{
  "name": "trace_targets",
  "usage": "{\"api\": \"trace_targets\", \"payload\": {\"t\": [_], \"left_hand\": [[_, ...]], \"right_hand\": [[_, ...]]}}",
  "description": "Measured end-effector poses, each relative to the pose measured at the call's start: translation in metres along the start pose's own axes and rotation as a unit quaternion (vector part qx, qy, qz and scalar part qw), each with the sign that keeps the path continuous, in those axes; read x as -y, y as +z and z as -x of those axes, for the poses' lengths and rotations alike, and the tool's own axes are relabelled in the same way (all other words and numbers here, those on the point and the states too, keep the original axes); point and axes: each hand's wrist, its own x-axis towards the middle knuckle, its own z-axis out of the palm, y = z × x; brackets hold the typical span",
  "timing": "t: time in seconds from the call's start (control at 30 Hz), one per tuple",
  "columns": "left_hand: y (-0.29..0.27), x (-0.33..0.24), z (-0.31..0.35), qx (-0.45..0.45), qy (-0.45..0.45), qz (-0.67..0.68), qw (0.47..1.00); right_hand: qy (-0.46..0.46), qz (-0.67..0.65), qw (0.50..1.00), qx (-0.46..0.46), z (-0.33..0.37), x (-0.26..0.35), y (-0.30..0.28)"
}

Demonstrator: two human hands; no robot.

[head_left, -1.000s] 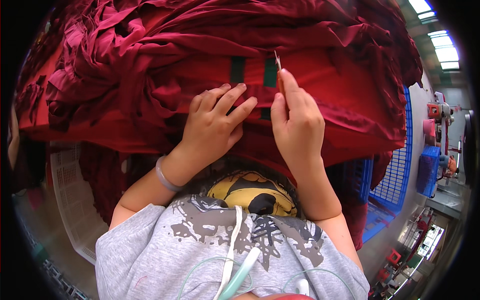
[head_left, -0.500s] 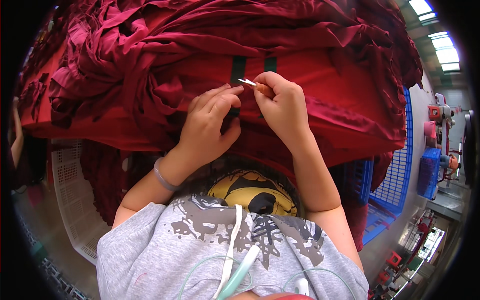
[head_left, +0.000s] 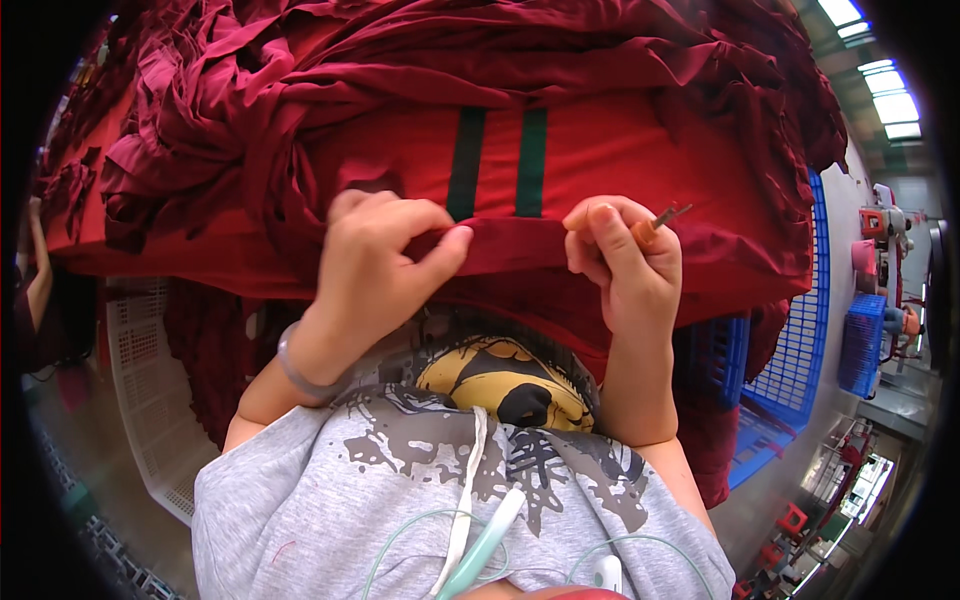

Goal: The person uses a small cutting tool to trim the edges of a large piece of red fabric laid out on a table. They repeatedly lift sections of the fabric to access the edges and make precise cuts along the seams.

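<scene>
Between my hands a dark red strip of fabric (head_left: 515,245) stretches along the near side of the bright red covered table (head_left: 620,140). My left hand (head_left: 375,255) pinches the strip's left part between thumb and forefinger. At its right end my right hand (head_left: 635,265) has bent fingers close to the cloth; whether they grip it, I cannot tell. That hand also holds a seam ripper (head_left: 647,232) with an orange-brown handle, its forked metal tip pointing right, away from the strip. Two dark green bands (head_left: 532,165) run across the red surface just beyond the strip.
Heaped dark red fabric (head_left: 230,130) covers the table's far and left parts. A white plastic basket (head_left: 150,400) stands low on the left, a blue crate (head_left: 790,340) on the right. Another person's arm (head_left: 40,270) shows at the far left.
Both hands have come nearer to me and moved apart, with the strip now between them. The seam ripper's tip has swung from pointing left to pointing right. More of the green bands shows.
</scene>
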Motion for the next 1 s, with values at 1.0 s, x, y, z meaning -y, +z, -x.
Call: {"api": "trace_targets", "payload": {"t": [1.0], "left_hand": [[-0.037, 0.007, -0.043, 0.166, 0.141, 0.066, 0.974]], "right_hand": [[0.286, -0.173, 0.941, 0.059, -0.012, -0.018, 0.019]]}}
